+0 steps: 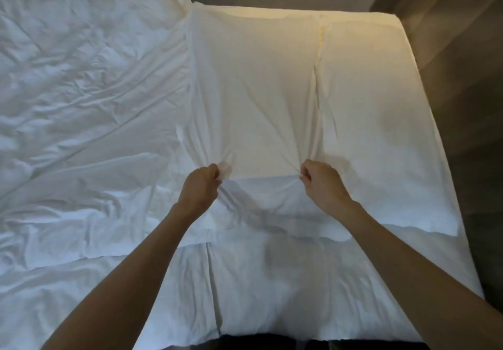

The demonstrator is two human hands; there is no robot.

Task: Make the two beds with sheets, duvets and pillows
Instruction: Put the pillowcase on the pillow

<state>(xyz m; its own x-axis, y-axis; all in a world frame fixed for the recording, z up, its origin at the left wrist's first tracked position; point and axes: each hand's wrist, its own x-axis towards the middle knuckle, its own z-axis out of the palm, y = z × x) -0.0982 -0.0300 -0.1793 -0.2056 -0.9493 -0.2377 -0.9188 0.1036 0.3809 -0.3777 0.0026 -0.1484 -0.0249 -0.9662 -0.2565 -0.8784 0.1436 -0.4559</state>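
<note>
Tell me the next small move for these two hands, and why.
Probably draw both hands back toward the body, evenly. The left hand and right hand each pinch the white sheet, creases fan from both pinches, and a ridge runs up from the right one, so the cloth isn't flat yet.

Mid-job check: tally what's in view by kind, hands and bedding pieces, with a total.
Hands: 2, left hand and right hand, both pinching the sheet
Crumpled white duvet: 1, on the left bed
White sheet: 1, on the right bed; the layers under it cannot be told apart
Total: 4
</note>
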